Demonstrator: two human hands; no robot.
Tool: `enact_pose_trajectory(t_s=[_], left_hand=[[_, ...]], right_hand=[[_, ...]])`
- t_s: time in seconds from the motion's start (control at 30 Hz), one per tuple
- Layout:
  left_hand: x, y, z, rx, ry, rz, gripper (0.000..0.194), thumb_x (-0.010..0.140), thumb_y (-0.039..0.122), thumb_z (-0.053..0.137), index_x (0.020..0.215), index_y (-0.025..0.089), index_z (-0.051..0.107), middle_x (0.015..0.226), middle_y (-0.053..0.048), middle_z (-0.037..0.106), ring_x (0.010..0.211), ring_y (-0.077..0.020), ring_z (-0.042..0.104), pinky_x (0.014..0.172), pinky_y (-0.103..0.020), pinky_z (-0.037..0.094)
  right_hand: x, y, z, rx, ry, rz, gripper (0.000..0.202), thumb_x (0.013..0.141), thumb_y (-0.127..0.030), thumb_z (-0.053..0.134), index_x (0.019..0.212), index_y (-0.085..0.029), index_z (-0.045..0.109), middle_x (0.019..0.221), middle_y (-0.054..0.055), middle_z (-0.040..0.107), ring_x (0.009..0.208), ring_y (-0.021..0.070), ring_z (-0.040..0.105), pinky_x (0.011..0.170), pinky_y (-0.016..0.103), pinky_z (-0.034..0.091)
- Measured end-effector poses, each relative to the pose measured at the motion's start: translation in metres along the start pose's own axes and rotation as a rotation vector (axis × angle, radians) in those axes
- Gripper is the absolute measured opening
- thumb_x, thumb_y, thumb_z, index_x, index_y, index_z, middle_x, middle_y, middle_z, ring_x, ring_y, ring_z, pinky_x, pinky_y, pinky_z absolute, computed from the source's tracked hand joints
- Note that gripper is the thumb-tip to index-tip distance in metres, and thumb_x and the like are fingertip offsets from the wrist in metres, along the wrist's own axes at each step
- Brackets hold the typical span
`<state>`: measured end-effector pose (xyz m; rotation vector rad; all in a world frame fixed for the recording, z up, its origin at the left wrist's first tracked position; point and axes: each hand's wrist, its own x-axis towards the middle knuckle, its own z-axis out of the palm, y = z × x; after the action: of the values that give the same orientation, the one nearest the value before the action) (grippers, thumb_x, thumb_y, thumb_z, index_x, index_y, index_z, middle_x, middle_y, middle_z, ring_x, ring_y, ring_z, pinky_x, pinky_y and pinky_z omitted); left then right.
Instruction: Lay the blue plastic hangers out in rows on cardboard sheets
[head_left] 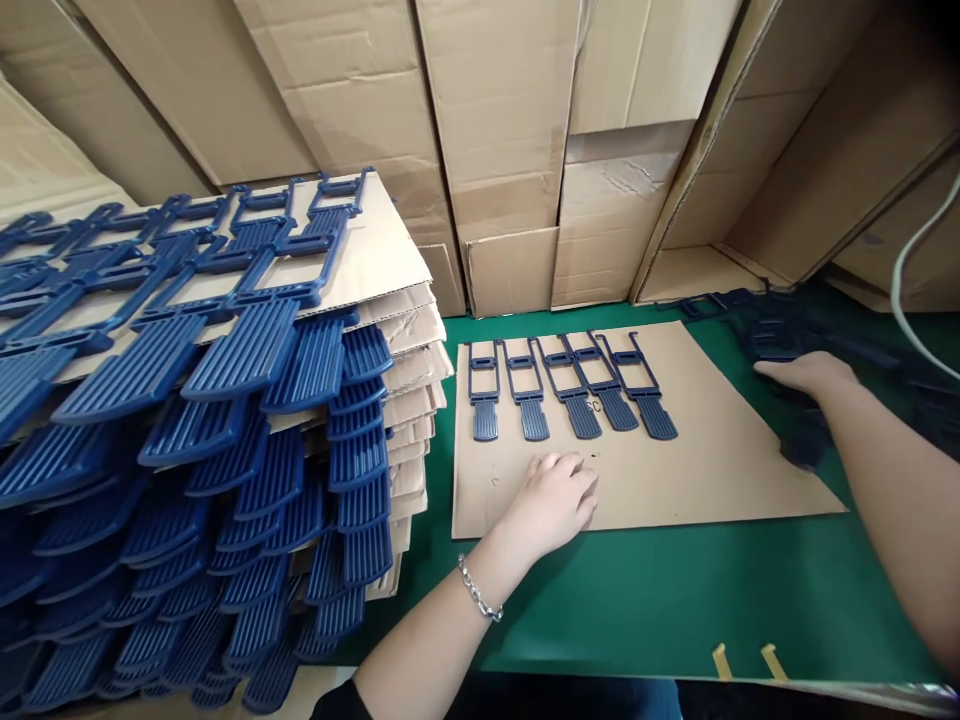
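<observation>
My left hand (553,500) lies on a cardboard sheet (720,460), its fingers loosely bent and apart with nothing in them. Just beyond its fingertips, several dark blue plastic frames with ribbed paddle ends (585,415) are laid side by side on the sheet. At the sheet's right edge, my right hand (814,378) grips dark blue plastic frames (804,442), blurred by motion. The thumb points left; the other fingers are mostly hidden. More dark frames (870,350) lie heaped around and behind that hand.
On the left rises a tall stack of cardboard layers (409,400) loaded with blue ribbed frames (247,350). Cardboard panels (502,130) wall the back of the green table (637,600). A white cable (904,270) hangs at right. Two yellow strips (721,662) stick to the front edge.
</observation>
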<state>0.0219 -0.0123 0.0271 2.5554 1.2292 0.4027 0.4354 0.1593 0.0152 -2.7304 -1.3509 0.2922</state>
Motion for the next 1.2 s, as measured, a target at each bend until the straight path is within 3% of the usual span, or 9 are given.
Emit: enact_pose_trajectory(t_s=[0.13, 0.37, 0.5, 0.6, 0.67, 0.77, 0.87, 1.0, 1.2], left_hand=[[0.000, 0.000, 0.001, 0.016, 0.008, -0.007, 0.024, 0.083, 0.027, 0.046, 0.103, 0.020, 0.056, 0.115, -0.006, 0.053, 0.104, -0.0226, 0.045, 0.091, -0.040, 0.038], [0.002, -0.002, -0.005, -0.042, -0.003, -0.008, 0.025, 0.083, 0.026, 0.046, 0.105, 0.020, 0.057, 0.115, -0.006, 0.054, 0.104, -0.0231, 0.047, 0.092, -0.040, 0.038], [0.004, 0.001, -0.015, -0.308, 0.036, -0.069, 0.029, 0.086, 0.027, 0.040, 0.110, 0.021, 0.055, 0.117, -0.004, 0.053, 0.109, -0.0208, 0.045, 0.097, -0.039, 0.035], [0.005, 0.003, -0.021, -0.698, 0.089, -0.167, 0.035, 0.086, 0.035, 0.041, 0.119, 0.024, 0.048, 0.125, -0.005, 0.047, 0.113, -0.0194, 0.044, 0.099, -0.037, 0.034], [0.006, 0.003, -0.023, -1.047, 0.069, -0.257, 0.049, 0.082, 0.042, 0.049, 0.126, 0.023, 0.040, 0.129, -0.009, 0.043, 0.109, -0.0206, 0.048, 0.096, -0.038, 0.037], [0.007, 0.001, -0.024, -1.556, -0.041, -0.299, 0.070, 0.074, 0.051, 0.057, 0.131, 0.020, 0.030, 0.133, -0.015, 0.037, 0.107, -0.0237, 0.050, 0.089, -0.040, 0.043], [0.006, 0.003, -0.025, -1.835, -0.144, -0.245, 0.071, 0.069, 0.053, 0.062, 0.126, 0.023, 0.034, 0.128, -0.014, 0.043, 0.104, -0.0249, 0.053, 0.079, -0.037, 0.048], [0.007, 0.012, -0.021, -1.852, -0.078, -0.445, 0.053, 0.071, 0.037, 0.066, 0.115, 0.024, 0.039, 0.097, -0.004, 0.059, 0.072, -0.0124, 0.061, 0.059, -0.023, 0.051], [0.013, 0.015, -0.014, -1.866, 0.044, -0.526, 0.029, 0.079, 0.040, 0.052, 0.097, 0.018, 0.051, 0.066, 0.002, 0.051, 0.047, -0.0059, 0.050, 0.030, -0.012, 0.030]], right_hand=[[-0.033, -0.010, -0.014, 0.123, 0.039, 0.150, 0.084, 0.069, -0.053, 0.056, 0.125, 0.007, 0.037, 0.114, 0.032, 0.045, 0.106, 0.0352, 0.047, 0.070, 0.038, 0.037], [-0.046, -0.027, -0.053, 0.069, 0.060, 0.036, 0.055, 0.079, -0.037, 0.051, 0.108, 0.009, 0.054, 0.111, 0.029, 0.049, 0.108, 0.0299, 0.046, 0.076, 0.034, 0.035], [-0.085, -0.046, -0.096, 0.145, 0.175, -0.107, 0.045, 0.075, -0.036, 0.057, 0.100, 0.001, 0.060, 0.105, 0.023, 0.054, 0.099, 0.0274, 0.050, 0.074, 0.034, 0.037], [-0.143, -0.065, -0.113, 0.544, 0.227, -0.301, 0.032, 0.070, -0.035, 0.061, 0.091, -0.011, 0.061, 0.095, 0.012, 0.058, 0.087, 0.0197, 0.053, 0.075, 0.032, 0.040], [-0.185, -0.082, -0.106, 0.898, 0.011, -0.480, 0.028, 0.067, -0.035, 0.063, 0.083, -0.013, 0.059, 0.089, 0.009, 0.057, 0.079, 0.0157, 0.053, 0.071, 0.029, 0.043], [-0.237, -0.110, -0.069, 1.472, -0.425, -0.742, 0.024, 0.061, -0.033, 0.064, 0.072, -0.018, 0.048, 0.079, 0.001, 0.052, 0.066, 0.0118, 0.050, 0.060, 0.025, 0.045], [-0.267, -0.134, -0.025, 1.725, -0.749, -0.700, 0.027, 0.061, -0.032, 0.064, 0.070, -0.020, 0.041, 0.074, -0.002, 0.048, 0.056, 0.0087, 0.045, 0.051, 0.022, 0.044], [-0.275, -0.144, 0.003, 1.744, -0.954, -0.598, 0.024, 0.064, -0.028, 0.064, 0.070, -0.019, 0.043, 0.075, -0.002, 0.048, 0.060, 0.0098, 0.048, 0.055, 0.023, 0.046], [-0.270, -0.131, 0.003, 1.570, -0.981, -0.675, 0.015, 0.068, -0.027, 0.064, 0.074, -0.018, 0.053, 0.077, 0.001, 0.055, 0.070, 0.0136, 0.054, 0.065, 0.027, 0.048]])
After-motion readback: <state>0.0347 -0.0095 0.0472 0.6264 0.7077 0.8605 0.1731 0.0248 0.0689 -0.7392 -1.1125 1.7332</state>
